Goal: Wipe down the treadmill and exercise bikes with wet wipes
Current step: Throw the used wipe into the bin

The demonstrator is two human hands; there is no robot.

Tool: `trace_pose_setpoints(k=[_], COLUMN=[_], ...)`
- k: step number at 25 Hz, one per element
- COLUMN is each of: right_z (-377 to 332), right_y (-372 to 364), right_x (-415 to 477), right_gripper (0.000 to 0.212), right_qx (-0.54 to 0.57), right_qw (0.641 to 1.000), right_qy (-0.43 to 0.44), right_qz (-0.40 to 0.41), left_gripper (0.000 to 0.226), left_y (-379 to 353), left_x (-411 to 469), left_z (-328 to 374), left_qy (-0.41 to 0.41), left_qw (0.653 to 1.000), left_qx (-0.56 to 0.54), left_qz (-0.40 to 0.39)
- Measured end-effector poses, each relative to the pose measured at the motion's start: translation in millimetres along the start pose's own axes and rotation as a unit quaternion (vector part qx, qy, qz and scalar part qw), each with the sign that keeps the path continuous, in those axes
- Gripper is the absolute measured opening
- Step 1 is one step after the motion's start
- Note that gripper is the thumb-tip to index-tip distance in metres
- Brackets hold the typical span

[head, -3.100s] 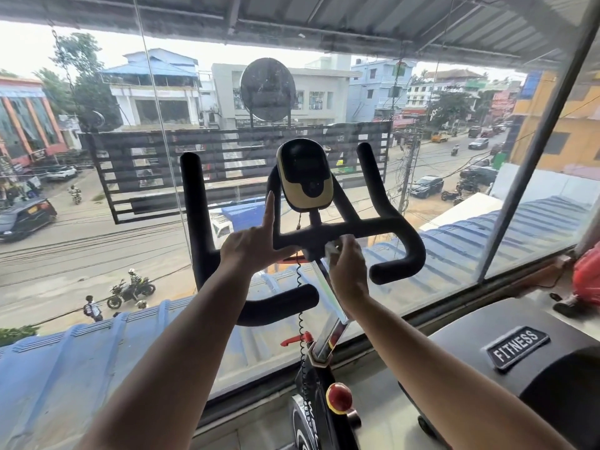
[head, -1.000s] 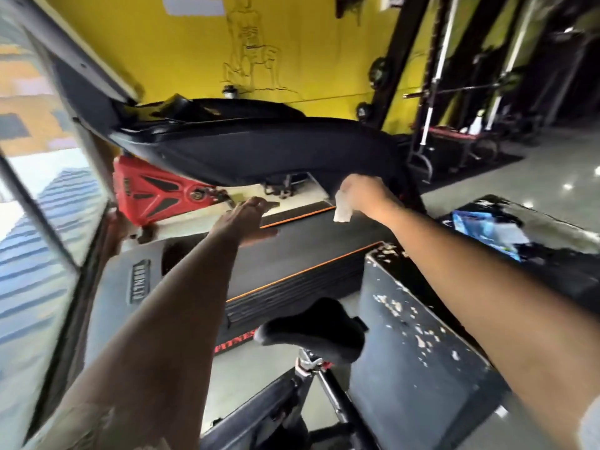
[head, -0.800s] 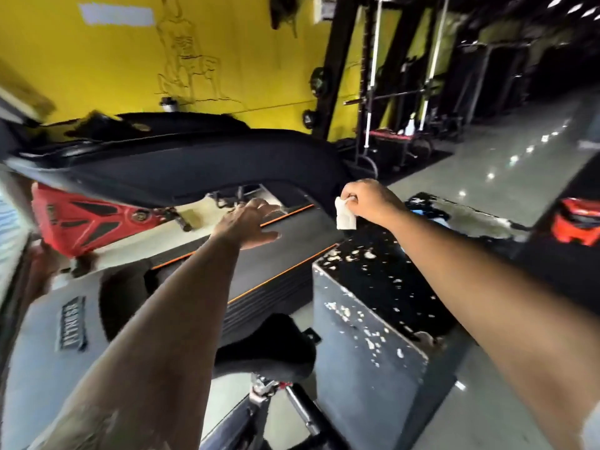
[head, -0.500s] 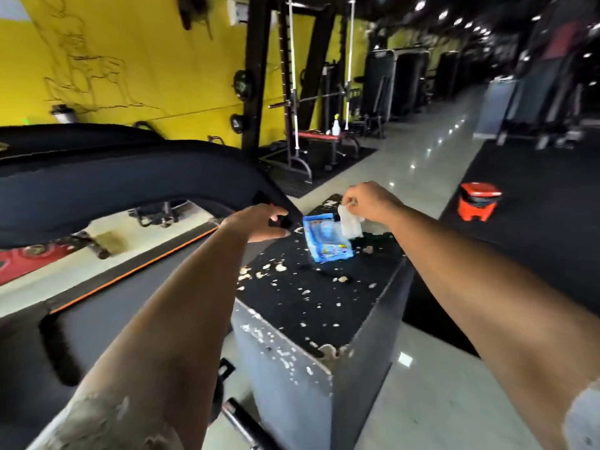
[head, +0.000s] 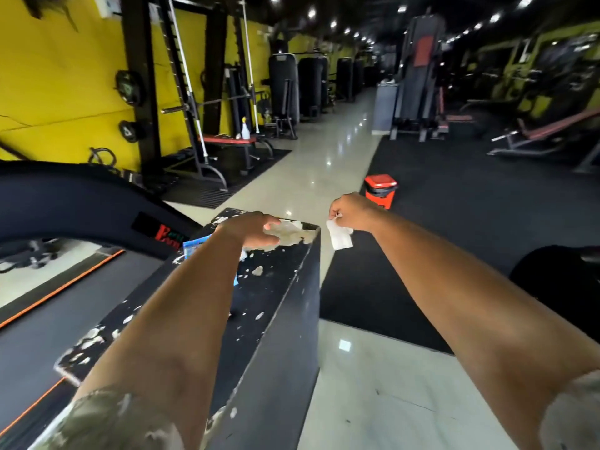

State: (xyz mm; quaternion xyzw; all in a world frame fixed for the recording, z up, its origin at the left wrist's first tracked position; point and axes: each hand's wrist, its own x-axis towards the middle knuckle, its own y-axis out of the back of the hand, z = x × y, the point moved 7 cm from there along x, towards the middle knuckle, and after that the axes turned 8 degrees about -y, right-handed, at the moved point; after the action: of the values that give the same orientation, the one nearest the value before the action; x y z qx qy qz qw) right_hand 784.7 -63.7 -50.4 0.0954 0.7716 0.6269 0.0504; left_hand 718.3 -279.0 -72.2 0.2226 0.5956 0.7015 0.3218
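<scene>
Closest to me is the chipped black box, with the treadmill running along its left side. Its belt and side arm look dark and dry, and I can't tell whether they've been wiped. On top of the box, mostly hidden behind my left forearm, sits the blue wet wipes packet. My left hand is over the far corner of the box, fingers loose and spread, holding nothing. I can't tell whether it touches the top. My right hand is out past the box's edge, pinching a crumpled white wipe that hangs in the air over the floor. Farther on, an orange bin stands at the edge of the black mat. I'd guess this wipe is spent and headed there, with a fresh one to pull next. No exercise bike is clearly in view, so how much remains I can't judge.
</scene>
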Motion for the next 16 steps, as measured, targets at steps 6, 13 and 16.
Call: trace_pose_setpoints(k=[6, 13, 16], right_z=[75.6, 166.5, 200.9], right_y=[14.8, 10.2, 13.5], right_x=[15.5, 78.7, 137.1], right_gripper=[0.03, 0.03, 0.03], right_qx=[0.004, -0.005, -0.01], right_qw=[0.999, 0.993, 0.99], right_qy=[-0.042, -0.117, -0.142], right_qz=[0.008, 0.004, 0.004], left_gripper=[0.058, 0.057, 0.058], left_y=[-1.1, -16.2, -15.9], left_x=[89.2, 214.6, 283.1], left_z=[47.9, 67.0, 63.8], left_qy=[-0.048, -0.087, -0.096], left_qw=[0.999, 0.995, 0.994], left_qx=[-0.002, 0.011, 0.005], left_qz=[-0.019, -0.049, -0.058])
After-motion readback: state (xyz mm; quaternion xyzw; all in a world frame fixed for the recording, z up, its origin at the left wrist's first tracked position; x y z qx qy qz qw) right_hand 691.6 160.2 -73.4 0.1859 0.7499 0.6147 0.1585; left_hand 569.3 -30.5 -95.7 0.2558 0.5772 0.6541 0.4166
